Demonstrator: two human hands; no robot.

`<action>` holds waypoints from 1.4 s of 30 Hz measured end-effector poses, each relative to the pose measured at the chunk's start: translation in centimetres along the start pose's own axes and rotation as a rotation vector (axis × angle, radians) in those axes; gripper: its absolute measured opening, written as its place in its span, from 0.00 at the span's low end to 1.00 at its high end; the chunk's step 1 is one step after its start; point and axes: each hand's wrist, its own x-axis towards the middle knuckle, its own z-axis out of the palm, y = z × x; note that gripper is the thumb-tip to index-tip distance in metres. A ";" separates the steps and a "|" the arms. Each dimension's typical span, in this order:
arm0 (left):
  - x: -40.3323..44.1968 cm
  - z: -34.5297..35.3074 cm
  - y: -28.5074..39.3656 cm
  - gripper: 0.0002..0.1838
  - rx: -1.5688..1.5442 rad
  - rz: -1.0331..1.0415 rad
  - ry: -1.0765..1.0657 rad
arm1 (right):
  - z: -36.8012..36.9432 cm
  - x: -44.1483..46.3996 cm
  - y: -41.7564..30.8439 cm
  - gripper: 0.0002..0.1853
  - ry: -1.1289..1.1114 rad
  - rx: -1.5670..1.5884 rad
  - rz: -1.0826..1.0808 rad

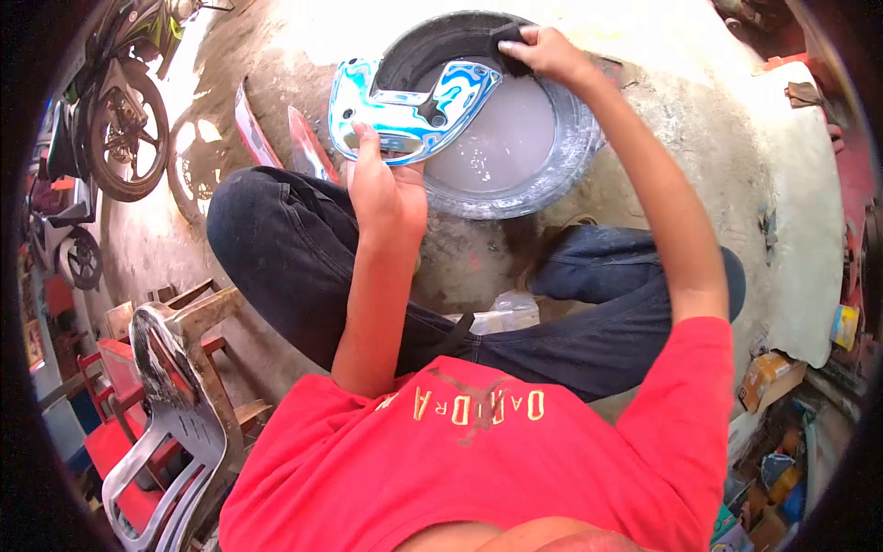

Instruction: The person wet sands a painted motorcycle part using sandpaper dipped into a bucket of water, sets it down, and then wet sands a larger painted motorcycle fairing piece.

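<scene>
My left hand (386, 189) grips the lower edge of a blue and white patterned panel (395, 120), its thumb on the near face. The panel is held up at the left side of a round grey basin (570, 166) and partly overlaps it. Cloudy grey liquid (501, 138) lies in the basin. Over the basin's far right rim, my right hand (543, 53) pinches a black cloth or pad (511, 48), close to the panel's upper right end but apart from it.
Two red and white curved pieces (253, 129) lie on the floor left of the basin. Motorcycles (129, 129) stand at the far left. Stacked plastic chairs (170, 432) are at the lower left. A cardboard box (771, 379) sits at the right.
</scene>
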 end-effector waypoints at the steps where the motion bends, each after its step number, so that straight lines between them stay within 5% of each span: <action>1: 0.3 -0.4 -0.3 0.20 -0.010 -0.013 -0.007 | -0.6 -0.9 -2.2 0.21 0.090 -0.165 -0.069; 6: 0.5 -0.6 -0.9 0.19 -0.024 -0.062 -0.004 | 1.3 -8.0 -10.5 0.17 0.150 -0.710 -0.358; 8: 0.7 -1.2 -1.3 0.19 -0.048 -0.069 -0.045 | 4.1 -10.9 -11.2 0.16 -0.031 -0.613 -0.308; 10: 0.7 -1.2 -1.3 0.19 -0.033 -0.072 -0.040 | 7.7 -13.2 -9.3 0.21 0.116 -0.382 -0.655; 13: 0.2 -0.6 -0.8 0.18 -0.002 -0.079 -0.031 | 8.9 -14.9 -9.6 0.23 0.100 -0.583 -0.792; 16: 0.2 -0.4 -0.9 0.18 -0.023 -0.091 -0.041 | 6.9 -12.6 -9.3 0.21 0.158 -0.517 -0.764; 18: -0.2 0.0 -0.8 0.19 0.006 -0.082 -0.048 | 5.8 -12.2 -10.0 0.20 0.144 -0.447 -0.443; 21: -0.2 -0.2 -0.9 0.19 0.017 -0.081 -0.040 | 8.5 -13.8 -9.9 0.20 0.163 -0.575 -0.793; 24: -0.2 -0.6 -0.8 0.20 -0.007 -0.113 -0.176 | 8.6 -14.0 -10.2 0.20 0.100 -0.579 -0.846; 27: -0.3 -0.2 -1.1 0.20 -0.036 -0.115 -0.084 | 6.1 -12.8 -11.4 0.22 0.038 -0.417 -0.329; 31: -1.1 0.3 -0.3 0.20 0.050 -0.066 -0.130 | 9.0 -14.8 -10.7 0.23 0.120 -0.539 -0.794; 42: -1.1 1.0 0.0 0.20 -0.032 -0.030 -0.068 | 6.9 -14.0 -10.5 0.21 0.195 -0.637 -0.671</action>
